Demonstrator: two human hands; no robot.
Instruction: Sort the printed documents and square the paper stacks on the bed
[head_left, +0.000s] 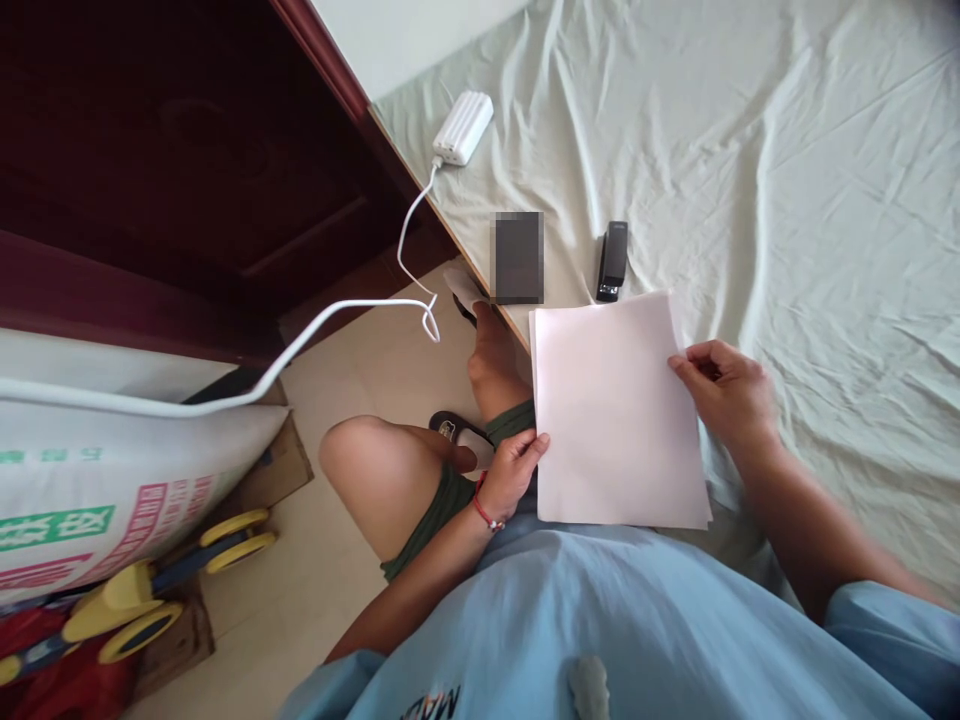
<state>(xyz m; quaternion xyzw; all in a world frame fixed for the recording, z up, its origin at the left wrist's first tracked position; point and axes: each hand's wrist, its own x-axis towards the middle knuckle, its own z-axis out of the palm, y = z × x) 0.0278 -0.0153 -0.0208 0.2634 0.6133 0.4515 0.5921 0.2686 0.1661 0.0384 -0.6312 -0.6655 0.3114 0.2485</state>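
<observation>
A small stack of white paper sheets (pixel 616 420) is held over my lap, its edges slightly out of line. My left hand (pixel 514 470) grips the left edge, thumb on top and fingers underneath. At the upper right edge, my right hand (pixel 724 390) pinches the sheets between thumb and curled fingers. Just beyond the top edge of the paper lies a black stapler (pixel 613 260) on the pale green bedsheet. Left of the stapler is a dark rectangular item (pixel 517 258), blurred out by pixels, so its kind cannot be made out.
A white power bank (pixel 463 128) lies near the edge of the pale green sheet (pixel 847 200). Its white cable (pixel 337 305) hangs across the left side. A dark red wooden panel (pixel 187 150), a printed white sack (pixel 112 480) and a yellow-wheeled toy (pixel 142 610) are at the left.
</observation>
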